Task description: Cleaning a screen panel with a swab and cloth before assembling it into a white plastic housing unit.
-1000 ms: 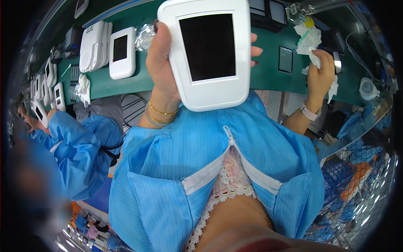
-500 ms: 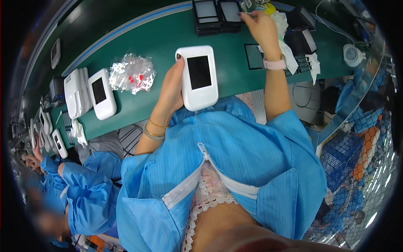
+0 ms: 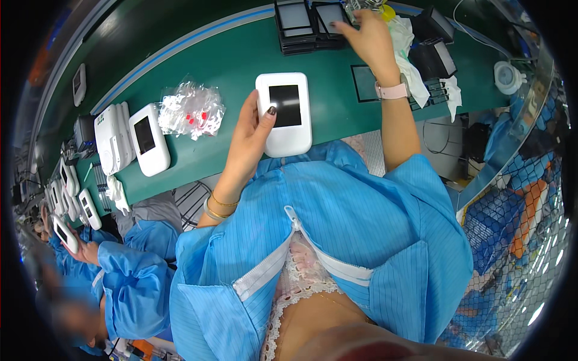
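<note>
A white handheld device [image 3: 288, 139] with a dark rectangular screen stands out in front of my chest, over the near edge of the green bench. My left hand [image 3: 245, 135] is closed on its left side, thumb lying over the screen's edge. At the far side of the bench, my right hand [image 3: 371, 45] has its thumb and fingers apart. It is beside a stack of black frames [image 3: 295, 31] and a clear bag of small parts [image 3: 355, 7]. Nothing shows in that hand, though some fingertips are hard to see.
Left of me lie a clear plastic bag with red bits [image 3: 191, 111], another white device [image 3: 149, 141] and several stacked white housings [image 3: 112, 138]. A thin black frame [image 3: 363, 83] and white cloths [image 3: 404, 57] lie right. A co-worker in blue [image 3: 135, 283] handles a similar device [image 3: 65, 234].
My left thumb has slid from the device's upper left edge onto its screen side. My right hand has shifted slightly left and up, its fingers spreading. The co-worker now holds up a white device.
</note>
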Action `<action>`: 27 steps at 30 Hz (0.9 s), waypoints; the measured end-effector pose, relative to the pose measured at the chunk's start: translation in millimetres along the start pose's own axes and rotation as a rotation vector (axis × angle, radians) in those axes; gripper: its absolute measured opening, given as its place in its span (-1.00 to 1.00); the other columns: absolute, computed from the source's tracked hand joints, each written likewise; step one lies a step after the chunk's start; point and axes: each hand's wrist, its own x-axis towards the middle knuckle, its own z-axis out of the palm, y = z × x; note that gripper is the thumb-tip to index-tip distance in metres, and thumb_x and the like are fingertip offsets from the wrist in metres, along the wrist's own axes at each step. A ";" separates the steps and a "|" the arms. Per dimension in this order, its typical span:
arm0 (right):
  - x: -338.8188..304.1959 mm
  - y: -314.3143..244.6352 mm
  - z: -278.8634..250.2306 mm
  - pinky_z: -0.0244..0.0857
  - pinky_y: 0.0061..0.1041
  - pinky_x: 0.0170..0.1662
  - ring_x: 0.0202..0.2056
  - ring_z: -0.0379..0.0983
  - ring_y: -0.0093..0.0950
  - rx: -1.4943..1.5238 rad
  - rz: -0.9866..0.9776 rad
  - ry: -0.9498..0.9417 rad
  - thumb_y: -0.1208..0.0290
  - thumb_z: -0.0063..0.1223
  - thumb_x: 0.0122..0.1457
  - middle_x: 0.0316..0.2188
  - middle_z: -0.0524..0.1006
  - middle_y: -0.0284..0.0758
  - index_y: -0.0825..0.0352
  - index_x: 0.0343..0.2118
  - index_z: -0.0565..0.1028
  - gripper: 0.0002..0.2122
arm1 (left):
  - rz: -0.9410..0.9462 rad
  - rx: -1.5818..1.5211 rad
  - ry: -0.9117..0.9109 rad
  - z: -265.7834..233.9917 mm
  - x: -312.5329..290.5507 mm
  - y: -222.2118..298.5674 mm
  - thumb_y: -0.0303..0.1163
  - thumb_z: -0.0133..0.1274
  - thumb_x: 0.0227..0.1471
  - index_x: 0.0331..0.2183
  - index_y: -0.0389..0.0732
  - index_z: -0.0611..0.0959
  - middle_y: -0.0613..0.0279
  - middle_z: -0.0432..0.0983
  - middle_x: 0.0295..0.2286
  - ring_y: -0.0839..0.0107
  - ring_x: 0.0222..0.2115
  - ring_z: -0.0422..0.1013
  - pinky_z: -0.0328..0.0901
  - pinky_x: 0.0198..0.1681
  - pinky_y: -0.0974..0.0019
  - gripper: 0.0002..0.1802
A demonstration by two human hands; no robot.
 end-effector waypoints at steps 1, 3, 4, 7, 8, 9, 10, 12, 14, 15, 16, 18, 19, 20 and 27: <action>-4.3 -7.9 2.3 0.37 -0.27 -0.15 -0.28 0.49 -0.06 0.001 0.000 -0.001 0.13 0.24 0.00 -0.36 0.54 -0.01 0.55 -0.22 0.49 -0.50 | 0.000 0.000 0.001 -1.0 -1.0 -1.0 -0.29 -0.08 0.23 0.21 -0.44 0.05 -0.14 0.20 0.11 0.21 0.15 0.17 0.06 0.20 0.26 -0.31; -12.1 -17.9 3.4 0.35 -0.21 -0.19 -0.25 0.45 -0.04 -0.031 -0.060 -0.018 0.14 0.29 -0.08 -0.34 0.50 0.06 0.54 -0.20 0.48 -0.48 | -0.002 0.037 -0.017 -1.4 -3.1 -3.9 -0.32 -0.03 0.20 0.22 -0.45 -0.01 -0.20 0.14 0.14 0.16 0.17 0.13 0.04 0.21 0.23 -0.25; -12.5 -20.1 0.2 0.35 -0.23 -0.17 -0.23 0.44 -0.02 -0.017 -0.026 -0.057 0.16 0.28 -0.07 -0.33 0.48 0.09 0.56 -0.16 0.45 -0.45 | 0.000 0.036 -0.017 -1.6 -3.7 -4.7 -0.32 -0.03 0.20 0.22 -0.45 -0.01 -0.20 0.14 0.14 0.16 0.17 0.13 0.04 0.21 0.23 -0.25; -13.8 -19.8 -6.3 0.36 -0.21 -0.17 -0.26 0.47 -0.03 -0.037 -0.005 -0.093 0.18 0.27 -0.07 -0.35 0.51 0.07 0.56 -0.17 0.45 -0.47 | -0.016 0.060 -0.036 -4.2 -6.7 -5.2 -0.34 -0.01 0.18 0.22 -0.44 -0.01 -0.20 0.14 0.14 0.16 0.17 0.14 0.06 0.20 0.22 -0.24; -13.1 -20.4 -10.4 0.36 -0.21 -0.17 -0.26 0.47 -0.03 -0.034 -0.007 -0.095 0.18 0.27 -0.07 -0.35 0.51 0.07 0.56 -0.17 0.45 -0.47 | -0.006 0.080 -0.064 -5.8 -7.5 -4.8 -0.35 -0.01 0.17 0.23 -0.43 -0.01 -0.21 0.14 0.14 0.15 0.16 0.15 0.07 0.20 0.21 -0.23; -10.3 -21.5 -15.9 0.36 -0.30 -0.16 -0.27 0.48 -0.08 -0.096 0.032 -0.221 0.19 0.24 -0.04 -0.32 0.53 0.03 0.55 -0.13 0.44 -0.48 | 0.005 0.099 -0.092 -7.3 -8.0 -4.6 -0.36 0.00 0.16 0.23 -0.42 -0.01 -0.21 0.15 0.13 0.14 0.16 0.15 0.07 0.19 0.20 -0.23; -7.9 -21.1 -19.7 0.36 -0.39 -0.15 -0.28 0.50 -0.13 -0.157 0.071 -0.346 0.21 0.20 -0.01 -0.29 0.55 -0.02 0.54 -0.08 0.43 -0.48 | 0.005 0.099 -0.089 -9.2 -7.6 -7.0 -0.36 0.00 0.16 0.23 -0.42 -0.01 -0.21 0.15 0.13 0.14 0.16 0.15 0.07 0.19 0.20 -0.23; -3.9 -14.4 -23.4 0.37 -0.42 -0.16 -0.29 0.52 -0.20 -0.016 0.095 -0.310 0.23 0.19 0.01 -0.32 0.56 -0.08 0.54 -0.08 0.43 -0.50 | 0.085 0.127 -0.089 -10.0 -5.8 -10.1 -0.38 0.02 0.15 0.23 -0.39 0.00 -0.21 0.18 0.12 0.16 0.16 0.17 0.09 0.18 0.19 -0.22; 1.5 -3.4 -31.2 0.38 -0.45 -0.17 -0.30 0.54 -0.27 0.122 0.119 -0.273 0.24 0.18 0.02 -0.34 0.58 -0.13 0.54 -0.08 0.43 -0.51 | 0.098 0.151 -0.084 -9.3 -7.8 -3.5 -0.39 0.03 0.13 0.22 -0.40 0.06 -0.19 0.19 0.12 0.16 0.16 0.17 0.09 0.19 0.19 -0.26; 4.7 3.3 -38.5 0.37 -0.47 -0.16 -0.28 0.54 -0.34 0.303 0.208 -0.259 0.28 0.15 0.06 -0.30 0.58 -0.16 0.53 -0.07 0.42 -0.55 | 0.108 0.175 -0.079 -8.1 -8.6 0.4 -0.40 0.05 0.12 0.20 -0.40 0.12 -0.17 0.20 0.11 0.17 0.16 0.17 0.09 0.19 0.19 -0.29; 7.1 7.8 -44.4 0.37 -0.50 -0.14 -0.26 0.54 -0.42 0.484 0.294 -0.242 0.32 0.12 0.09 -0.25 0.58 -0.19 0.52 -0.06 0.41 -0.58 | 0.113 0.171 -0.082 -9.7 -7.6 1.4 -0.40 0.05 0.12 0.20 -0.40 0.12 -0.17 0.20 0.11 0.17 0.16 0.17 0.09 0.19 0.19 -0.29; 3.7 -1.1 -45.6 0.36 -0.50 -0.12 -0.22 0.52 -0.45 0.699 0.264 -0.195 0.38 0.10 0.12 -0.21 0.56 -0.20 0.51 -0.04 0.40 -0.62 | 0.367 0.660 0.068 -19.0 -7.9 5.6 -0.43 0.05 0.13 0.13 -0.41 0.28 -0.10 0.30 0.06 0.22 0.11 0.25 0.16 0.15 0.23 -0.42; -0.9 -7.6 -47.9 0.35 -0.51 -0.11 -0.19 0.50 -0.49 0.905 0.239 -0.140 0.44 0.07 0.15 -0.16 0.54 -0.21 0.49 -0.02 0.39 -0.65 | 0.365 0.664 0.084 -20.7 -8.8 7.9 -0.43 0.05 0.13 0.13 -0.41 0.28 -0.10 0.30 0.06 0.22 0.11 0.25 0.16 0.15 0.23 -0.42; -8.9 -36.8 -52.4 0.32 -0.54 -0.08 -0.15 0.48 -0.48 0.950 0.196 -0.120 0.55 0.05 0.15 -0.11 0.50 -0.18 0.47 0.01 0.36 -0.65 | 0.307 0.349 0.036 -18.1 -10.5 21.4 -0.45 0.03 0.14 0.10 -0.41 0.33 -0.07 0.35 0.03 0.24 0.07 0.29 0.20 0.11 0.26 -0.47; -66.5 -163.9 -61.9 0.36 -0.37 -0.12 -0.16 0.47 -0.28 0.579 -0.410 -0.042 0.36 0.36 -0.14 -0.20 0.51 -0.14 0.40 0.00 0.38 -0.41 | 0.440 -0.127 0.155 -13.5 -3.4 68.5 -0.47 0.04 0.13 -0.11 -0.41 0.52 0.11 0.55 -0.27 0.48 -0.30 0.49 0.38 -0.21 0.45 -0.70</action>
